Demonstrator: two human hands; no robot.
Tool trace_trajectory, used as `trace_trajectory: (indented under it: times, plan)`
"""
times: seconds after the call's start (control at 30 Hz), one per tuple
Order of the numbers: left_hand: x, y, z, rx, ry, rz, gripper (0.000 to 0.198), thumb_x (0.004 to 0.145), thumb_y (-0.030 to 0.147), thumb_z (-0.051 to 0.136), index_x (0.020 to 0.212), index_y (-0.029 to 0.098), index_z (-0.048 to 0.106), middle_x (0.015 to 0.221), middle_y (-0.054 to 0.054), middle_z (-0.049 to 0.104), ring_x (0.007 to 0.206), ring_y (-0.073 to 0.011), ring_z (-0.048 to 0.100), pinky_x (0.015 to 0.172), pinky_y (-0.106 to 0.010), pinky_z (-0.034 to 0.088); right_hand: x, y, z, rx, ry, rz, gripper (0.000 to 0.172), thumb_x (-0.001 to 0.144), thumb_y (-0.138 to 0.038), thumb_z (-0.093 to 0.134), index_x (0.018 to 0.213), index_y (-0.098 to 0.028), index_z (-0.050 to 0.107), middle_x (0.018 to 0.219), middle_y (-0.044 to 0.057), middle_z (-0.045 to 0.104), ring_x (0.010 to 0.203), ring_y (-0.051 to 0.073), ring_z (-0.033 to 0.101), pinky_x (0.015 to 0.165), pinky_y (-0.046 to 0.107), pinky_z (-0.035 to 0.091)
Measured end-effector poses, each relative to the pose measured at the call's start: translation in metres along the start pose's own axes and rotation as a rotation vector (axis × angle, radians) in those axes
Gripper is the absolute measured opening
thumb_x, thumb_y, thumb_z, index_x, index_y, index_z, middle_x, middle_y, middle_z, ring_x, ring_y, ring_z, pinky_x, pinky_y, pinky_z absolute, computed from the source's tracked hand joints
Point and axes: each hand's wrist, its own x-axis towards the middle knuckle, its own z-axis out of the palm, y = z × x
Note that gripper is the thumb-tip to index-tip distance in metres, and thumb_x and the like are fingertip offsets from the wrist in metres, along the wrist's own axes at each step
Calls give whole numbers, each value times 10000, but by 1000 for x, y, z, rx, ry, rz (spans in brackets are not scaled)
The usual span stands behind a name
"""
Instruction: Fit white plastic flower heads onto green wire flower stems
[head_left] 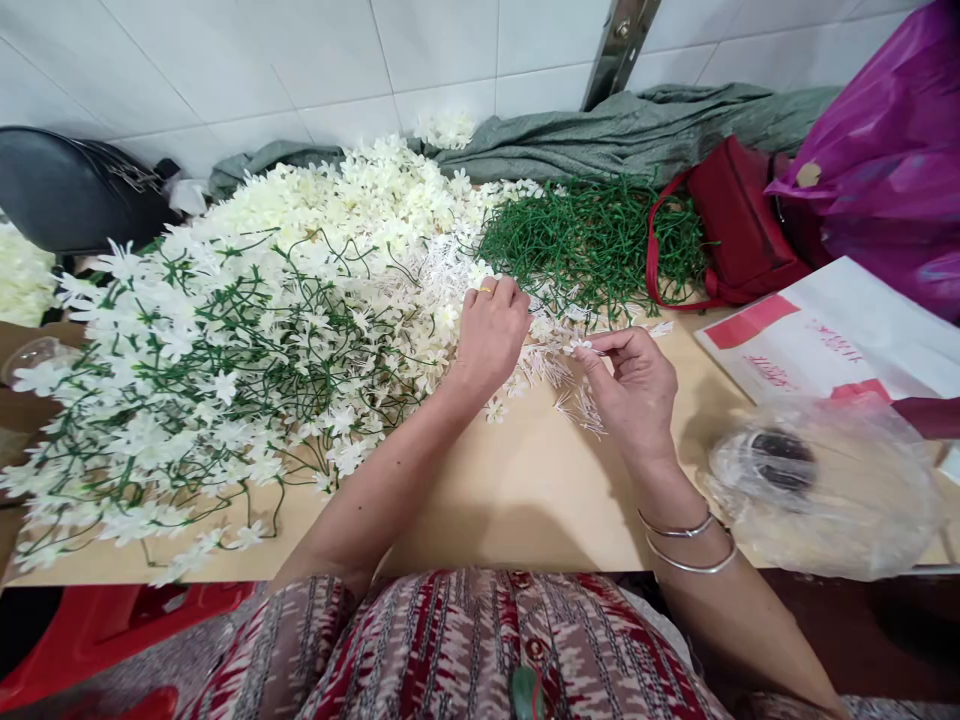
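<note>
A red, grey and cream patterned shirt (450,640) is worn with a green pendant (526,692), silver bangles (694,569) and gold ring (487,290).

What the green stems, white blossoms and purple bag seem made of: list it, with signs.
Green stems: probably moulded plastic, fairly matt, from their uniform colour and stiff-looking bends.
White blossoms: likely fabric, matt, given how thin and soft-edged they look; thin plastic is possible.
Purple bag: apparently plastic film, glossy, judging by its creases and bright highlights.
</note>
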Motion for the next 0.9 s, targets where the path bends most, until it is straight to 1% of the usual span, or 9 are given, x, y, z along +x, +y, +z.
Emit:
trace_trajectory:
  times: [0.13,0.27,0.33,0.5,0.57,0.67,0.73,0.8,0.9]
  plan:
    - [8,1,-1,-6,-4,-12,169,1003,150,576,947,158,735,1129,-171,697,1146,-355,587,947,-476,428,0,1,0,0,-20,3,104,875,-275,739,845,-222,654,838,0,711,834,189,684,856,384,553]
    - [-7,-8,-21,-166,170,28,181,1038,238,556,967,197,717,1166,-129,720,1119,-309,614,978,-449,440,-1,-3,-2,23,-20,1,106,877,-260,753,851,-231,654,854,-2,712,843,192,688,896,407,557]
    - [-17,-15,-34,-264,259,33,214,1056,291,537,992,206,722,1088,-104,749,1050,-275,645,967,-418,459,-1,-5,-2,38,-25,1,109,876,-259,757,851,-233,654,850,-4,708,834,190,683,898,409,559]
    - [-37,-22,-54,-698,398,-145,164,1013,322,619,1103,256,739,1043,-38,774,825,-175,688,777,-308,526,-4,-8,0,53,-49,16,102,884,-282,749,866,-232,662,849,6,707,831,193,675,866,395,563]
    - [-46,-19,-51,-892,339,-241,161,978,317,665,1096,240,743,996,-36,774,765,-154,711,677,-273,523,-4,-7,0,42,-42,18,99,884,-283,749,870,-233,665,848,8,708,824,193,673,856,394,563]
    - [-63,-9,-39,-1175,122,-344,226,938,345,713,1115,205,728,841,-31,759,719,-152,745,588,-230,507,-2,-6,0,30,-8,22,125,869,-303,765,864,-230,663,830,9,706,802,198,673,838,406,564]
    - [-76,-2,-30,-1324,26,-387,257,907,356,749,1105,196,719,937,-42,773,752,-145,765,616,-217,536,0,-6,0,43,15,40,165,855,-338,783,851,-230,658,821,17,712,801,210,679,818,419,565]
    - [-87,4,-25,-1424,-21,-455,261,894,360,767,1088,190,723,1001,-47,774,793,-137,773,666,-215,563,2,-7,-1,96,21,88,197,829,-366,817,837,-246,661,820,26,723,789,219,683,780,415,565]
    - [-97,10,-21,-1513,-25,-568,265,879,389,793,1034,180,741,855,-23,764,788,-135,766,710,-220,578,3,-8,-2,268,-42,227,250,755,-404,889,797,-283,674,789,11,721,699,198,665,692,375,547]
